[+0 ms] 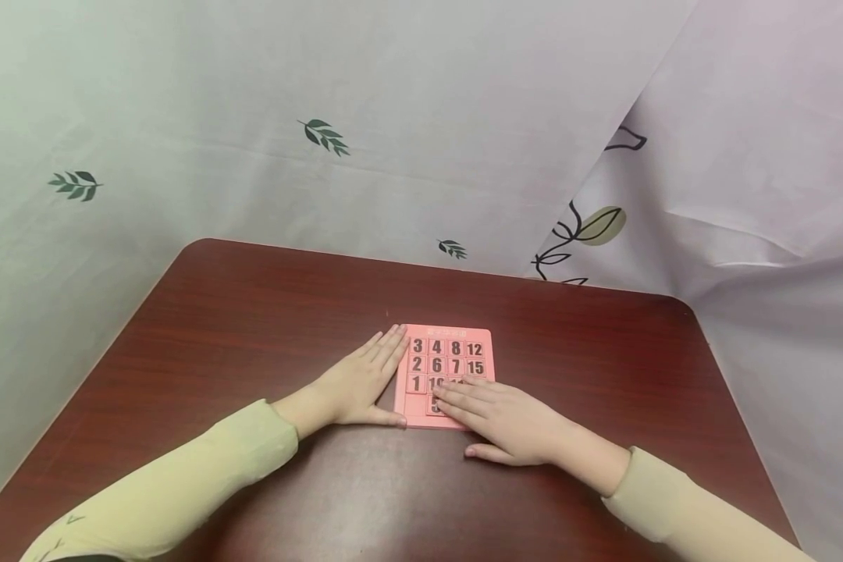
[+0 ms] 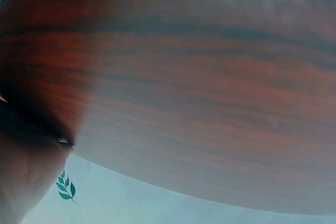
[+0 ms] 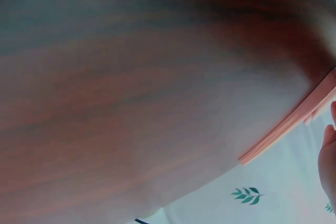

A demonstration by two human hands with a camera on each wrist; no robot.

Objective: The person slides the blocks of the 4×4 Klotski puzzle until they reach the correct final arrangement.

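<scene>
A pink sliding number puzzle (image 1: 457, 331) lies flat on the table, its black-numbered tiles facing up. The top row reads 3, 4, 8, 12, and below it come 2, 6, 7, 15. A bare slot shows at the bottom left, beside the 5 tile (image 1: 433, 406). My left hand (image 1: 357, 384) rests along the puzzle's left edge, fingers straight and thumb at the lower left corner. The straight fingers of my right hand (image 1: 511, 421) lie over the lower right tiles, hiding several. In the right wrist view the puzzle's pink side (image 3: 289, 123) shows beside part of the right hand (image 3: 328, 156).
The dark red wood-grain table (image 1: 309, 304) has rounded far corners. Behind it hangs a pale curtain (image 1: 253, 78) with leaf prints, and another pale cloth (image 1: 766, 195) falls at the right. Mostly tabletop fills the left wrist view.
</scene>
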